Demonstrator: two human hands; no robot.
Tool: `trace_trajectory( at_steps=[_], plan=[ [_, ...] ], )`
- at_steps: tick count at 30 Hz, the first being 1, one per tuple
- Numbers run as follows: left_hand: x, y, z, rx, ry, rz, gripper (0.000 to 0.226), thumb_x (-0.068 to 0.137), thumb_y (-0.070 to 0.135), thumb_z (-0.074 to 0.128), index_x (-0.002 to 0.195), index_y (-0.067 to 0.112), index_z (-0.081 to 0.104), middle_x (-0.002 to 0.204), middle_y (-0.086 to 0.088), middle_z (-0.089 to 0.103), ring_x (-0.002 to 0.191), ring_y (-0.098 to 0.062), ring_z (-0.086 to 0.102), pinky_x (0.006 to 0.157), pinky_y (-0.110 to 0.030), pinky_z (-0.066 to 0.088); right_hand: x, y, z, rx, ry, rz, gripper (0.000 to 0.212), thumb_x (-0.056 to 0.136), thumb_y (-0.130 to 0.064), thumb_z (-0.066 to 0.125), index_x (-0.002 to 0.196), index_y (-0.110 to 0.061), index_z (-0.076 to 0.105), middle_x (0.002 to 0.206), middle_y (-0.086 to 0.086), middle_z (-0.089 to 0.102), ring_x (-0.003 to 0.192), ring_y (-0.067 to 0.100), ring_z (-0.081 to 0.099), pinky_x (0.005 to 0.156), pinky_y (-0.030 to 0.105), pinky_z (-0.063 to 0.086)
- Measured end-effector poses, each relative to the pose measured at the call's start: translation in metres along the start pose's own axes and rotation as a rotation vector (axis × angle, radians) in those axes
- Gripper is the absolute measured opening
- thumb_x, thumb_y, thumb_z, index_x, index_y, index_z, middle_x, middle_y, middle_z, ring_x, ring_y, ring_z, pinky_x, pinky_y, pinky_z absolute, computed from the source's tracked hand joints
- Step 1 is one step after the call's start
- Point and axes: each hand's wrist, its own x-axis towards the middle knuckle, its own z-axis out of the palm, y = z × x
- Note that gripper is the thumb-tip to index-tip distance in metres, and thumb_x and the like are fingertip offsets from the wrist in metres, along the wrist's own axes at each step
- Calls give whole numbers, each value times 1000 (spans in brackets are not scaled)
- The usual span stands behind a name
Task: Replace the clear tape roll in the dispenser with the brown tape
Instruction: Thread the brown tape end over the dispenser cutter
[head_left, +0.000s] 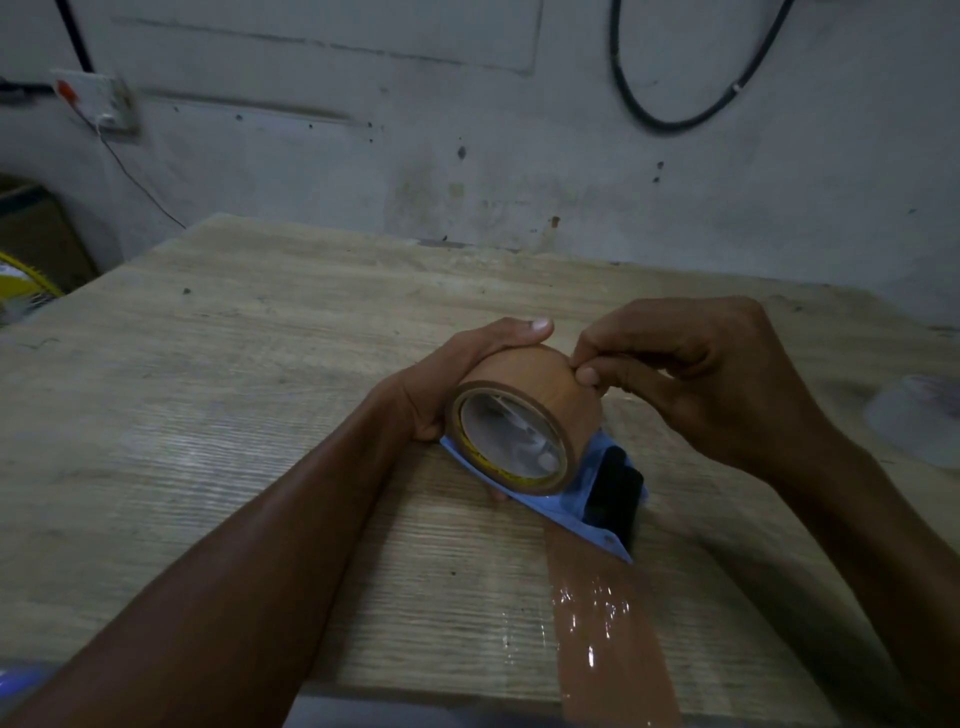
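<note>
Two hands (457, 374) (691, 374) hold one brown tape roll (524, 421) on one dispenser (587, 499).

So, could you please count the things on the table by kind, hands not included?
Brown tape roll: 1
Blue tape dispenser: 1
Brown tape strip lying on the table: 1
Clear, blurred object at the right edge, perhaps the clear roll: 1
Total: 4
</note>
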Motion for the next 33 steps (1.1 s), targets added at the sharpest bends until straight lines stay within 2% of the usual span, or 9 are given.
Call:
trace_trajectory(
  at_steps=[5,9,12,14,19,24,28,31,33],
  plan=[
    [0,1,2,4,41,14,25,91,34,53,85,13,63,66,3,69,60,-7,67,58,-20,53,-9,-4,5,94,104,26,17,86,-18,69,100,-8,68,97,-3,71,90,6,70,80,20,58],
    [-2,2,3,-22,16,24,28,81,38,56,86,12,62,68,1,69,61,-8,67,57,-20,54,-9,-9,10,107,129,47,24,84,-16,70,105,-9,59,96,-5,71,91,6,72,80,23,60],
    [-3,2,3,-10,1,14,31,77,41,57,84,12,62,65,1,69,59,-8,67,56,-21,53,-7,-10,9,103,135,53,23,83,-16,69,102,-9,57,90,-13,66,88,5,71,80,15,57],
    [-3,2,3,-17,-7,3,31,78,41,56,85,12,62,62,3,70,58,-8,68,55,-20,53,-7,-10,11,77,157,41,21,83,-11,70,99,-4,58,86,-12,65,86,6,70,80,10,54],
    [-4,1,3,-11,28,35,24,97,30,47,83,15,60,57,10,68,56,-2,66,54,-17,51,-10,-11,25,17,277,45,21,81,12,70,92,-2,58,80,0,67,79,8,68,72,18,58],
    [-4,2,4,-13,24,34,26,95,31,49,79,14,62,58,6,69,56,-4,66,55,-16,52,-14,-14,29,74,353,86,25,83,7,70,99,-6,56,85,-1,67,81,8,69,73,14,56],
    [-3,1,3,-22,19,36,26,81,39,57,84,14,63,65,4,71,63,-7,68,60,-20,54,-14,-17,29,48,334,96,23,86,5,69,103,-4,56,89,-6,70,87,4,70,77,14,56],
    [-2,0,2,-27,16,40,23,94,31,52,80,15,59,59,7,68,57,-5,66,56,-19,53,-15,-16,32,-22,350,96,20,85,8,69,97,-4,58,85,-2,71,80,5,70,69,17,56],
    [-2,0,2,-10,7,42,22,90,35,54,83,15,60,61,6,69,59,-6,67,57,-20,53,-16,-17,34,-67,359,82,20,84,13,68,93,-2,59,82,0,71,82,5,67,67,11,52]
  ],
)
